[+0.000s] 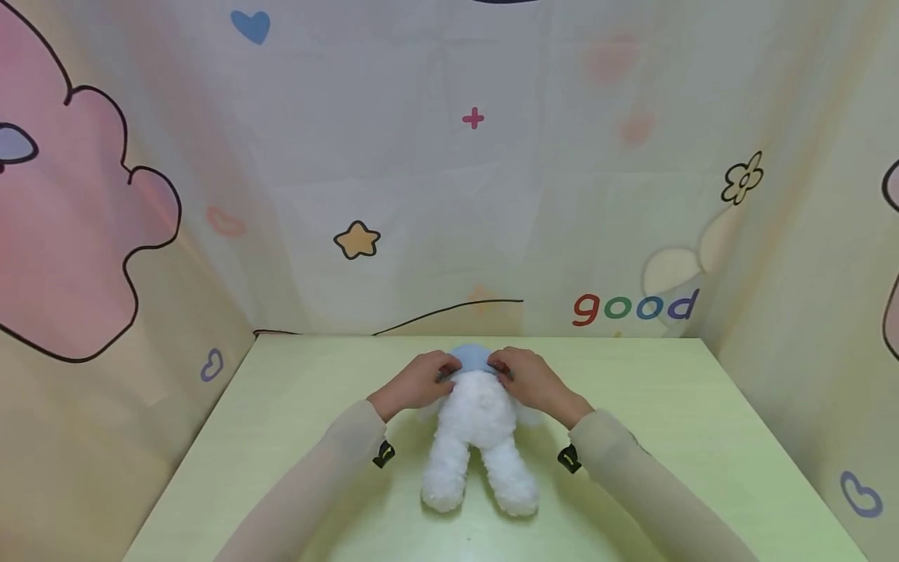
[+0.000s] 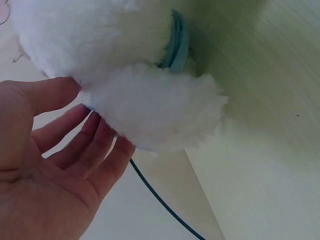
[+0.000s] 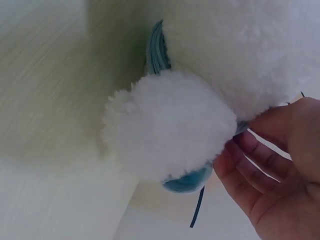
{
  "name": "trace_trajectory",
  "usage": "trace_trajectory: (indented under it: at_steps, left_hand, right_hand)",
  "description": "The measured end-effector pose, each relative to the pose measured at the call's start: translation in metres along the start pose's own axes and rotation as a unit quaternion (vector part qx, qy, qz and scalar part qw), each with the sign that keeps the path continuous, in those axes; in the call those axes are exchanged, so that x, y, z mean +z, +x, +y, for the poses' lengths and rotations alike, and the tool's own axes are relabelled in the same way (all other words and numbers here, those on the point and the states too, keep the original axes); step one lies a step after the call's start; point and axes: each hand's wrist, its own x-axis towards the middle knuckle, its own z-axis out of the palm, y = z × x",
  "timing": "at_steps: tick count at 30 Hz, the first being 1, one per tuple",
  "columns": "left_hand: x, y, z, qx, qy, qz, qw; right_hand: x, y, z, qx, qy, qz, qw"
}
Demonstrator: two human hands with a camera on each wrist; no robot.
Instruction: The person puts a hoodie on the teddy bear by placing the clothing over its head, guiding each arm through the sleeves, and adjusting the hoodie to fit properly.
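A white fluffy plush toy (image 1: 481,421) lies on the table with its legs toward the front edge and a light-blue part (image 1: 472,358) at its far end. My left hand (image 1: 420,379) pinches the left side by the blue part, and my right hand (image 1: 531,378) pinches the right side. In the left wrist view, thumb and fingers of the left hand (image 2: 60,150) hold the edge behind a fluffy limb (image 2: 160,107). The right wrist view has the right hand (image 3: 275,165) gripping beside another limb (image 3: 170,127), with blue fabric (image 3: 189,181) below it.
The pale green table (image 1: 281,437) reaches back to a printed cloth (image 1: 435,195) with hearts, a star and the word "good". Cloth also hangs at the left and right sides. A small dark tag shows under each sleeve.
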Motion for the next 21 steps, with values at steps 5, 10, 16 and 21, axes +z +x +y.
trace_trajectory:
  at_steps: [5, 10, 16, 21]
  left_hand:
    - [0.008, 0.01, 0.0, -0.012, 0.066, 0.015, 0.9976]
    - [0.014, 0.015, 0.003, -0.019, 0.125, 0.036, 0.9913]
    - [0.017, 0.018, 0.001, -0.011, 0.075, 0.043, 0.9962]
    - [0.02, 0.021, -0.003, -0.035, -0.021, 0.016, 0.999]
  right_hand:
    - [0.004, 0.004, 0.0, 0.003, 0.014, -0.001, 0.9999]
    - [0.003, 0.006, 0.003, 0.045, 0.106, -0.017, 0.9932]
    - [0.005, 0.007, 0.01, 0.102, 0.201, -0.038, 0.9734]
    - [0.009, 0.007, 0.013, 0.109, 0.252, -0.07, 0.9591]
